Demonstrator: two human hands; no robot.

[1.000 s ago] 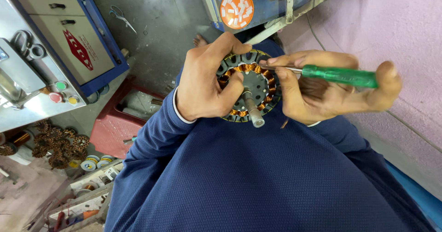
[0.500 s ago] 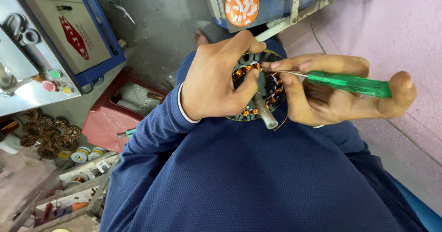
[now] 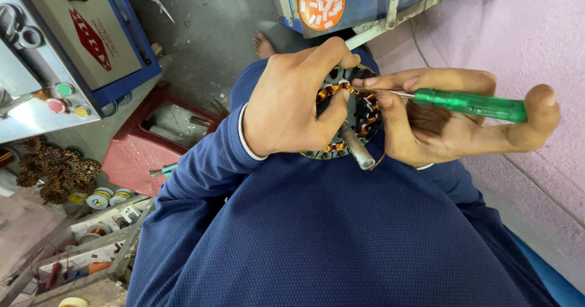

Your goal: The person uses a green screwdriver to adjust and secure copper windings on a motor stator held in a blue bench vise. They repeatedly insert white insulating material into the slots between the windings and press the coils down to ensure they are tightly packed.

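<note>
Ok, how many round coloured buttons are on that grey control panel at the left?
3, in a row on the grey panel: green button uppermost, red button below-left, yellow button to its right. More may lie out of frame.

Layout around the round copper-wound motor stator point(image 3: 356, 115) on the person's lap

The left hand point(image 3: 292, 106) lies over the stator's left side, the right hand point(image 3: 451, 121) at its right with a green-handled screwdriver point(image 3: 469, 104); the red plastic stool point(image 3: 155, 142) stands well left, the blue machine point(image 3: 341, 2) beyond.
</note>
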